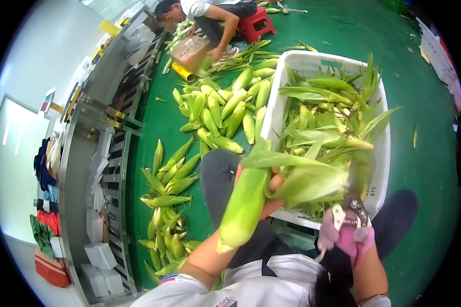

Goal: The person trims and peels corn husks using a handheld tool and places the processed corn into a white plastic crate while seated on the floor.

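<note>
An ear of corn in its green husk (242, 207) lies in my left hand (271, 203), whose fingers wrap round it from behind. Its pale butt end points down toward my forearm. Loose husk leaves (312, 181) spread from its upper part toward the right, somewhat blurred. In a pinkish glove, my right hand (347, 239) grips a pair of pruning shears (354, 207). Their blades reach up beside the leaf ends, over the near rim of a white plastic basket (385, 153). Cut husk leaves and tips (333, 110) heap inside the basket.
Husked-on corn ears (223, 110) pile on the green floor beyond my left knee, with another row (169, 174) at left. A co-worker (210, 20) crouches near a cardboard box (192, 53), a yellow roll (183, 71) and a red stool (256, 25). A metal rack (79, 169) lines the left.
</note>
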A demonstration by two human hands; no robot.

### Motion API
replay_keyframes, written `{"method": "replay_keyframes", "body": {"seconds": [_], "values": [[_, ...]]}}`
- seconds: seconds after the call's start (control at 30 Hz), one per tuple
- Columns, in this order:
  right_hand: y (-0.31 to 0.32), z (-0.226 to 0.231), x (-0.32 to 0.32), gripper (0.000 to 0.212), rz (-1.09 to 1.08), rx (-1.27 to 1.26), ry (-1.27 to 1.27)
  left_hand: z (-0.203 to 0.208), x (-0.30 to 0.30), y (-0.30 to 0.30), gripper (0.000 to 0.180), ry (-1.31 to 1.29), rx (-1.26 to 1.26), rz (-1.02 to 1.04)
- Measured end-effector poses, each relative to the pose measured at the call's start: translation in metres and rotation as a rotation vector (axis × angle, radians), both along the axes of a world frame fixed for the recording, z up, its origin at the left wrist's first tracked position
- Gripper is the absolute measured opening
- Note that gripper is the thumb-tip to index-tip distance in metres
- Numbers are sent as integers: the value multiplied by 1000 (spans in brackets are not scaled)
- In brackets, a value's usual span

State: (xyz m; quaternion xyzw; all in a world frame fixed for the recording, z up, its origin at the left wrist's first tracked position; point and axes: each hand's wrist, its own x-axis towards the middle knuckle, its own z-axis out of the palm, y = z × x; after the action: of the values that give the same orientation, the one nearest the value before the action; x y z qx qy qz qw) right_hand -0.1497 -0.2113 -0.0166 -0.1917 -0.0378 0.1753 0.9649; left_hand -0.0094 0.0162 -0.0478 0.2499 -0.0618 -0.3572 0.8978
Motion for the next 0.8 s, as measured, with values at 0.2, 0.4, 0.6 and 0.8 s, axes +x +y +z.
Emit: {"method": "replay_keyframes", "body": {"seconds": [0.2,0.4,0.6,0.8], "values": [[-36,-41,79,40,-449,-363,432,11,-40,39,88,200,205,-427],[17,0,20,31,-45,-611,435,45,-11,4,57,-933,732,-55],[12,73,16,27,-159,-792,232,55,4,-25,58,-1542,910,21],[6,50,10,28,-308,-1324,-13,56,5,-40,61,-1861,995,55]]}}
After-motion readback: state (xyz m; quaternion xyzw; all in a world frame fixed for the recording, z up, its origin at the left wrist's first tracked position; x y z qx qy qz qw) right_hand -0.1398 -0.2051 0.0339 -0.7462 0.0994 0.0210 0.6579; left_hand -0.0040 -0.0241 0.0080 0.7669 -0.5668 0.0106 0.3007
